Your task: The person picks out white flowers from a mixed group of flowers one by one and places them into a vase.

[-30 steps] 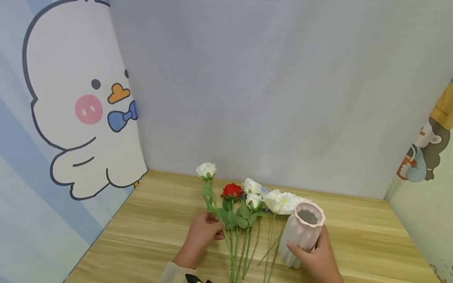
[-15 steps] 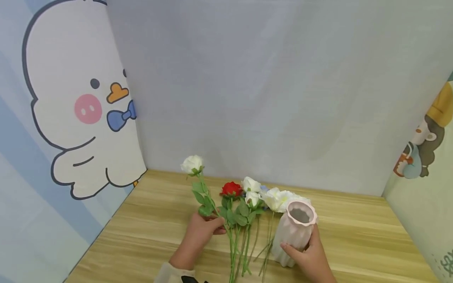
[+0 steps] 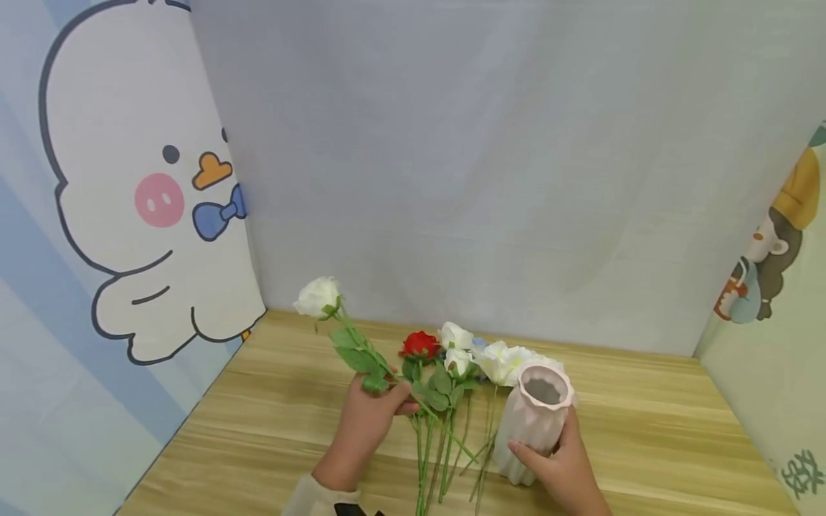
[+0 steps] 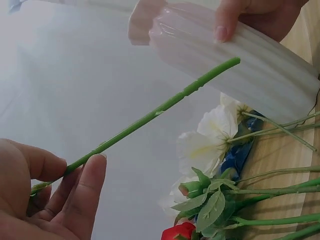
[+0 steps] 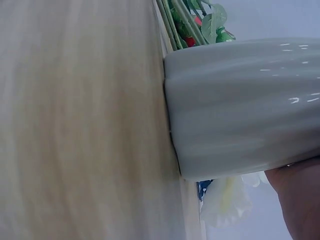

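A white rose [image 3: 319,297] with a leafy green stem [image 4: 150,116] is pinched by my left hand [image 3: 372,416]. Its bloom tilts up to the left and the bare stem end points toward the vase, apart from it. My right hand [image 3: 561,466] grips a pale pink fluted vase [image 3: 525,433] round its side; the vase's base is at the tabletop in the right wrist view. Between the hands lie a red rose [image 3: 421,345], two white roses [image 3: 457,337] and white open-petalled flowers [image 3: 506,363], stems toward me. The vase's opening shows no stem in it.
The wood-grain table [image 3: 258,430] meets a grey curtain [image 3: 452,179] at the back. Printed cloth with a cartoon duck [image 3: 129,179] hangs on the left, and more printed cloth [image 3: 768,287] on the right. A bit of blue flower [image 4: 239,155] shows beside the white petals.
My left hand has lifted the white rose off the others, its bloom swinging left and its stem end rightward. The vase, still in my right hand, has shifted slightly left.
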Available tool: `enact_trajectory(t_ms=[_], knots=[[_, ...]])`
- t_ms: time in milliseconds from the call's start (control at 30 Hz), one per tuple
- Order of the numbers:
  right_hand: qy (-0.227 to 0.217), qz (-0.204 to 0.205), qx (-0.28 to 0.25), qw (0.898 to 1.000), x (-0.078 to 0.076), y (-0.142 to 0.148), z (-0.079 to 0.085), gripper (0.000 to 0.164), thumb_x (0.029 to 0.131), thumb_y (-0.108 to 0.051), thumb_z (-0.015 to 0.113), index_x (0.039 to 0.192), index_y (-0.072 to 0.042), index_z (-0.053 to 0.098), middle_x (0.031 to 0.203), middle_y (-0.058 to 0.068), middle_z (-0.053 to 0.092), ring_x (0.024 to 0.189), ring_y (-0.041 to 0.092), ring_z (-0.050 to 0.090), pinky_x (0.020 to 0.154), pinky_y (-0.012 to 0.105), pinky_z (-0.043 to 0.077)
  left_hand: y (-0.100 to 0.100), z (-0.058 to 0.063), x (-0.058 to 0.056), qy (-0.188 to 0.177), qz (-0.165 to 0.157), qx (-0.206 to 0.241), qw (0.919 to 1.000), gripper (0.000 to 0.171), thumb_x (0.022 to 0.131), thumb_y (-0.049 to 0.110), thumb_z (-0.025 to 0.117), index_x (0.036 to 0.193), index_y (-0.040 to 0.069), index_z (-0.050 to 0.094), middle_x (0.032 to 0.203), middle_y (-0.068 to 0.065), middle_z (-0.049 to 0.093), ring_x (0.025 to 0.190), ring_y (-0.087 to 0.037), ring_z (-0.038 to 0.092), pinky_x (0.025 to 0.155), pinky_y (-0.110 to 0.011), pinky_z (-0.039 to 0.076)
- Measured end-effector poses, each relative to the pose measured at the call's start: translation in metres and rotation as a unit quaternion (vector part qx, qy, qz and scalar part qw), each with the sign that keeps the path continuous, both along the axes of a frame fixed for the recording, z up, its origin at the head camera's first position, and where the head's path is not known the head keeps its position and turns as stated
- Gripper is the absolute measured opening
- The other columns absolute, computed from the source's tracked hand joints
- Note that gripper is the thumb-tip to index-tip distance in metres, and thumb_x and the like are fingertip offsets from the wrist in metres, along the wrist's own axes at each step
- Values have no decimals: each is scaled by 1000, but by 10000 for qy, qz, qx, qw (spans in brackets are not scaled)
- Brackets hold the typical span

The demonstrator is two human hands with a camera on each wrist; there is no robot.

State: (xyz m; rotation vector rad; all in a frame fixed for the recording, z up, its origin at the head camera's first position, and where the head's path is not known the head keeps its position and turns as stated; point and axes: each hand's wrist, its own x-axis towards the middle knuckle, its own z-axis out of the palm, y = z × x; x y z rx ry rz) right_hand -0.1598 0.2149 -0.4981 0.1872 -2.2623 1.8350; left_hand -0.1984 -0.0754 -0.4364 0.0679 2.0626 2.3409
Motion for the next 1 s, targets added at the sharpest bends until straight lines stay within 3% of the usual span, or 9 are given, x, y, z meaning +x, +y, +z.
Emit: enact_trajectory(t_ms=[333,567,867,1000], knots=[[-102,-10,94,9999,1,-1,2,84,73,-9,81,136,-20,27,124,3,44,104,23,53,80,35,49,5,11,-10,651,-20,222,9976,35,92,22,62,115,5,43,103,-26,53,84,-35,65,75,-38,54],[-28,-12,61,10000,1,-2,2,84,73,-9,81,136,-21,28,123,4,45,103,22,54,80,34,50,10,20,-13,990,294,553,9931,35,91,20,62,114,2,41,100,-23,53,83,-35,66,76,-39,54],[-103,25,-3,9999,2,-2,2,83,73,-9,81,136,-21,28,122,5,47,102,22,55,79,34,50,21,32,-14,1739,503,1256,9754,33,93,21,59,110,0,40,99,-23,51,89,-36,63,82,-42,52],[-70,38,18,10000,1,-2,2,83,73,-9,81,136,-21,29,122,5,47,102,22,55,79,34,50,26,38,-17,1726,519,1514,9719,29,94,18,58,109,-1,42,99,-24,49,92,-37,62,81,-43,52]])
